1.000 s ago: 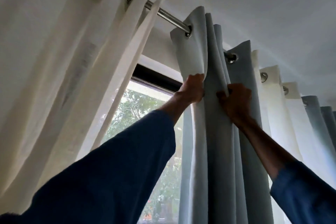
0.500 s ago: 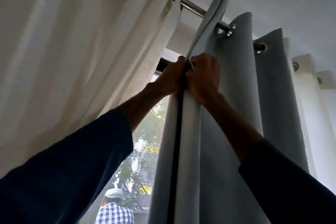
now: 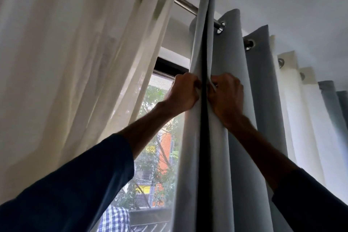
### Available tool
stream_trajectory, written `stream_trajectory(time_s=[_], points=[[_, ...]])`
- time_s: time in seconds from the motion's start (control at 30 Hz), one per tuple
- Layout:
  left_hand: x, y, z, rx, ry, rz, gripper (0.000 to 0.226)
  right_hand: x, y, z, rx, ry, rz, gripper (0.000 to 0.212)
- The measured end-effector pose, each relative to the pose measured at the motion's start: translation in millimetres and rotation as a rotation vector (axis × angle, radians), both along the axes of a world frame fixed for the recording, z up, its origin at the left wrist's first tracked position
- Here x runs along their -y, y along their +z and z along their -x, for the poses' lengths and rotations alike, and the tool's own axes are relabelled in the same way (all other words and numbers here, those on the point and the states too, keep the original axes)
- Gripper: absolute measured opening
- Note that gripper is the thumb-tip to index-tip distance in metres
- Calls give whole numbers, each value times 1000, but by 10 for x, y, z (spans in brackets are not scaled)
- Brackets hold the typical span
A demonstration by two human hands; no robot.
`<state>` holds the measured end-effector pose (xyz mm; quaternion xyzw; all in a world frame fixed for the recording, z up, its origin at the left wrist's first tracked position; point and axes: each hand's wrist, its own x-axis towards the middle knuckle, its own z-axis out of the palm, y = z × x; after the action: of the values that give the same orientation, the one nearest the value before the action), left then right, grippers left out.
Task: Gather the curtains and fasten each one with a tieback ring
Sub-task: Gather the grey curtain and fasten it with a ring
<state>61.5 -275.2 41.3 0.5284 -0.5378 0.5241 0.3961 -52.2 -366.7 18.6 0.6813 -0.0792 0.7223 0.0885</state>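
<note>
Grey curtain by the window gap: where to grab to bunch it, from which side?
Take the grey curtain by its two leading pleats, below the eyelets, where the left hand and right hand pinch them. Come from the room side, one hand each side of the dark crease: the pleats hang vertical and lie flat together, so they should gather cleanly.

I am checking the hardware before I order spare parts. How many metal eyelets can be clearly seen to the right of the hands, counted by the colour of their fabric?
Eyelets in grey fabric: 2
Eyelets in cream fabric: 2
Total: 4
</note>
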Motion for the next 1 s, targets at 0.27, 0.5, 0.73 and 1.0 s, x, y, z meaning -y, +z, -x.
stream_trajectory(time_s=[0.27, 0.5, 0.73, 1.0], points=[[-8, 65, 443, -581, -201, 111, 56, -88, -341, -145, -152, 64, 97, 21], [-87, 81, 400, -357, 232, 75, 41, 98, -297, 45, -333, 186, 318, 28], [-129, -4, 255, -209, 329, 97, 20, 903, 171, 229, 99, 160, -81, 58], [-185, -43, 166, -182, 360, 48, 24, 1147, 408, 15, -103, 194, -347, 49]])
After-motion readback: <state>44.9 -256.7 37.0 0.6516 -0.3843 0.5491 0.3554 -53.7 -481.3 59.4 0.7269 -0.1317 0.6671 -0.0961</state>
